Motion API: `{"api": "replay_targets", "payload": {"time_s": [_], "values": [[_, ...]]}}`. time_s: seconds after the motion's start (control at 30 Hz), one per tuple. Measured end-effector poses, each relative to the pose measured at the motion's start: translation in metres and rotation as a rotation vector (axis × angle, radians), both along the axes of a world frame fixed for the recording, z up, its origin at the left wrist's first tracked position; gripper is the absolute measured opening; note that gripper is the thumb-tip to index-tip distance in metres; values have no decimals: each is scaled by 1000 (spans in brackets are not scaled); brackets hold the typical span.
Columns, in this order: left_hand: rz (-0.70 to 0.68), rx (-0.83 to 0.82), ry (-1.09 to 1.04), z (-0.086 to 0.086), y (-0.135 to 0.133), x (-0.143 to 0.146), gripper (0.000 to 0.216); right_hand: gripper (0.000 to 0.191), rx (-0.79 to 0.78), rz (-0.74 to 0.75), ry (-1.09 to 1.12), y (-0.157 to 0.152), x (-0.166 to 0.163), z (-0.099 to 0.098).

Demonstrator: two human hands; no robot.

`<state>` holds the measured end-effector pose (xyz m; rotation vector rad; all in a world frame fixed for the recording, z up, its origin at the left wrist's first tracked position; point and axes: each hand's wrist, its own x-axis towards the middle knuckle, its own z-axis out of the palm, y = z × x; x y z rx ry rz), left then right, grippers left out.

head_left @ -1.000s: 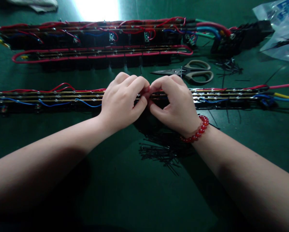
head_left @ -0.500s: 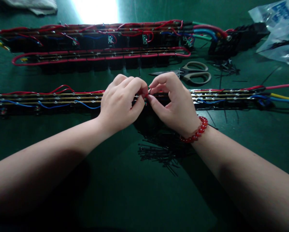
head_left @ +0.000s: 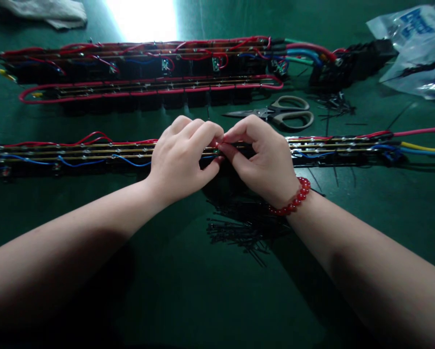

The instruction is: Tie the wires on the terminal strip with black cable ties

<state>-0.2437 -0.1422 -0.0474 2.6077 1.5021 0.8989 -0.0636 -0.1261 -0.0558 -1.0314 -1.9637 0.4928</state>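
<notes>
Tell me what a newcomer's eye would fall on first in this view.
Probably the bare left hand and right hand, close together over the near wired strip at mid-picture, with a red bead bracelet on the right wrist. Next would likely come the white glare on the green table at the top edge, then the scissors lying just beyond the right hand.

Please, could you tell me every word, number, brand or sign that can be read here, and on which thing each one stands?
Blue-and-white print on the crumpled translucent plastic bag, top right: too blurred to read.
No other text can be made out.
</notes>
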Motion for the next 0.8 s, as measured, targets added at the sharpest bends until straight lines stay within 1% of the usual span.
{"api": "replay_targets", "payload": {"time_s": [0.13, 0.4, 0.8], "values": [[-2, -11, -11, -1, 1, 0, 20, 6, -8, 2, 12, 0, 1, 0], [8, -27, -30, -3, 1, 0, 20, 17, 14, 12, -10, 0, 1, 5], [-21, 33, -1, -5, 2, -1, 20, 16, 38, -14, -30, 0, 0, 3]]}}
